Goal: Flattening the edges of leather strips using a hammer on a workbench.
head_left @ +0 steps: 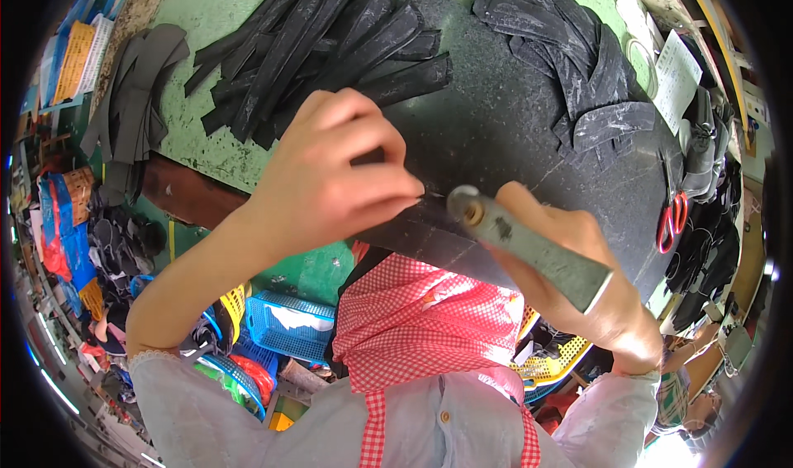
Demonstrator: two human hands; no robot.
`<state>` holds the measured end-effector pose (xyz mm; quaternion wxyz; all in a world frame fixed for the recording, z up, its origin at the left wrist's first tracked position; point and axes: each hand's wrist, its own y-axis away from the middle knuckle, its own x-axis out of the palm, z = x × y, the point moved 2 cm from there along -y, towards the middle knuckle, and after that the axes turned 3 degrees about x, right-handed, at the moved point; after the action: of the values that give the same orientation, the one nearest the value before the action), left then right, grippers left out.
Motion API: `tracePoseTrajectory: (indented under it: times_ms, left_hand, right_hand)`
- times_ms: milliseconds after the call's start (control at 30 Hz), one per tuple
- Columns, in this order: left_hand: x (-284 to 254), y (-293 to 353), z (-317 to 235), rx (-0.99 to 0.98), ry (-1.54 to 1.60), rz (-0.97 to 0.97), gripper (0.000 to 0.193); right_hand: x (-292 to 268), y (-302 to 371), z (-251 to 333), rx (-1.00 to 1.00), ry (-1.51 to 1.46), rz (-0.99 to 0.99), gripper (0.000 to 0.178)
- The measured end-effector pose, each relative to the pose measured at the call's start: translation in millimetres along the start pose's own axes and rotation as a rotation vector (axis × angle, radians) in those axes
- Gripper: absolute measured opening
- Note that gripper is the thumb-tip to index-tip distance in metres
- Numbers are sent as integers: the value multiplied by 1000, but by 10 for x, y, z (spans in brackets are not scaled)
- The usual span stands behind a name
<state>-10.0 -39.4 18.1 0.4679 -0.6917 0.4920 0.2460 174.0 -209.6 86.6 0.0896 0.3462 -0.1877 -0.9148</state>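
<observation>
Over the near part of a black work surface (529, 129), my left hand (343, 166) is closed, thumb and fingertips pinched together. What lies in the pinch is too small and dark to make out. Just right of those fingertips, my right hand (570, 237) is closed around a hammer with a grey metal head (537, 253). The wooden end of its handle shows in the head's eye; the rest of the handle is hidden beneath. Beyond my left hand lies a loose heap of black strips (330, 47). A second heap of shorter, whitish-dusted black pieces (578, 55) lies at the far right.
Red-handled scissors (673, 220) lie at the right edge, near a written paper sheet (677, 80). Grey strips (136, 96) hang over the table's left edge. Below the table stand a blue basket (289, 323) and a yellow basket (557, 361). Another person's arm (694, 356) shows at lower right.
</observation>
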Motion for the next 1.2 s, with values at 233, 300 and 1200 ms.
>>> tracePoseTrajectory:
  times_ms: [233,300,1200]
  left_hand:
    - [-37,92,55,-100,27,-13,28]
    - [-76,143,45,-21,-19,-28,27]
    - [-40,559,-139,-260,-167,-241,29]
  right_hand:
    - [56,-129,72,-34,17,20,24]
    - [38,-184,93,-16,30,-52,21]
    - [195,-450,240,-119,-1,-112,30]
